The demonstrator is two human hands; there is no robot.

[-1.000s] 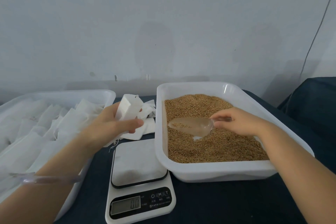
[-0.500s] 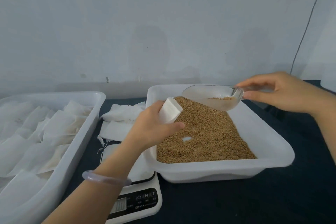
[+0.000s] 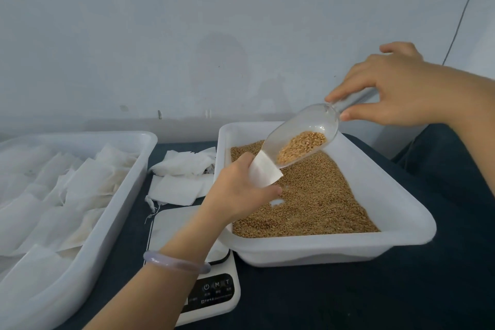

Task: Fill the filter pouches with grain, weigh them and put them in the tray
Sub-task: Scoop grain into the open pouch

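Two white plastic trays sat on a dark table (image 3: 348,300): the left tray (image 3: 80,135) at frame left held white pouches (image 3: 53,195), the right tray (image 3: 391,203) brown grain (image 3: 321,209). One white digital scale (image 3: 214,295) lay between them. The left hand (image 3: 235,190), fingers curled, gripped one white filter pouch (image 3: 263,173) above the grain; the right hand (image 3: 396,91) pinched one clear scoop (image 3: 302,136), tilted and grain-loaded, at the pouch's mouth.

The filter pouch (image 3: 263,173) in the left fingers (image 3: 266,192) is plain white. The scoop (image 3: 308,120) in the right fingers (image 3: 348,92) is clear and colourless. Grain (image 3: 308,203), inside it and beneath both sets of fingers, is golden brown, in a white tub (image 3: 375,190). Left of the left fingers are a white tray (image 3: 128,195) and white loose pouches (image 3: 179,179). Behind them are a pale lilac bangle (image 3: 174,263), a white, black-panelled scale (image 3: 174,230) and a dark navy worktop (image 3: 348,300).
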